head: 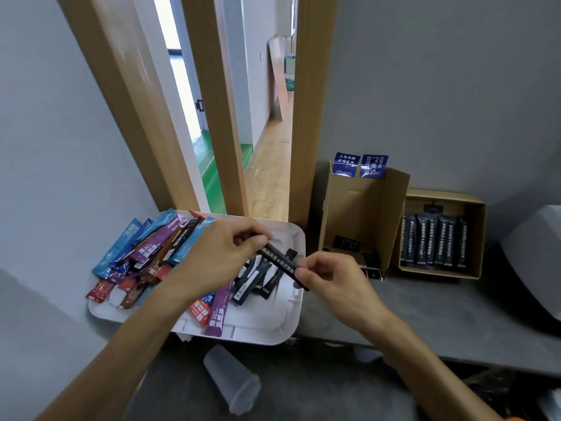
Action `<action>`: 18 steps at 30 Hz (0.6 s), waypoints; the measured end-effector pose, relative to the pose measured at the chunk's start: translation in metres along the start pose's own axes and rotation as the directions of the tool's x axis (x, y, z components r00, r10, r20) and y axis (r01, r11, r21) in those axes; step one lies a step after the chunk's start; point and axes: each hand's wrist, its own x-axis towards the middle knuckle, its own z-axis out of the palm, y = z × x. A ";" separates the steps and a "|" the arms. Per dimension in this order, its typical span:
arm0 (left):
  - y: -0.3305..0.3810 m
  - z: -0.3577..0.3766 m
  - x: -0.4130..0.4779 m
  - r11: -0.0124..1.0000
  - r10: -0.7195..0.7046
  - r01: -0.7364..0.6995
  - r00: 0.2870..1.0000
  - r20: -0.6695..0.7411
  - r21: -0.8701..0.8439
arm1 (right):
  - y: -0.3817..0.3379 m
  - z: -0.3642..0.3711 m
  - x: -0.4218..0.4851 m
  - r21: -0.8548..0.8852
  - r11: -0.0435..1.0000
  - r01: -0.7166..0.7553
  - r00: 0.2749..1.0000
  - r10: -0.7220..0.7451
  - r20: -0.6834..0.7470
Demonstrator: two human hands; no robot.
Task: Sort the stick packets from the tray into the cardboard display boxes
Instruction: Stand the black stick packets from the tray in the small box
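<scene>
Black packet (pixel 280 262) pinched at either end by left hand (pixel 223 253) and right hand (pixel 329 279), above white tray (pixel 288 317) beside 2 boxes (pixel 364 214).

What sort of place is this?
Probably an office back room or storeroom, not a shop floor: plain grey walls, a light wooden door frame opening onto a corridor, and a grey counter with a white plastic tray and brown cardboard display boxes.
</scene>
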 end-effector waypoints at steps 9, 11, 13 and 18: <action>0.038 0.092 -0.001 0.939 -0.049 0.033 0.998 -0.037 -0.341 | 0.033 -0.047 -0.033 0.040 0.999 -0.021 0.996 0.024 -0.089; 0.047 0.117 0.000 0.927 -0.047 0.042 0.999 -0.002 -0.373 | 0.041 -0.063 -0.038 0.060 0.998 -0.020 0.992 0.028 -0.123; 0.059 0.142 0.004 0.935 -0.032 0.028 0.999 -0.005 -0.352 | 0.051 -0.080 -0.044 0.063 0.997 -0.035 0.985 0.045 -0.165; 0.085 0.188 0.020 0.961 0.072 -0.063 0.997 0.023 -0.268 | 0.075 -0.118 -0.053 0.034 0.998 -0.058 0.967 0.065 -0.246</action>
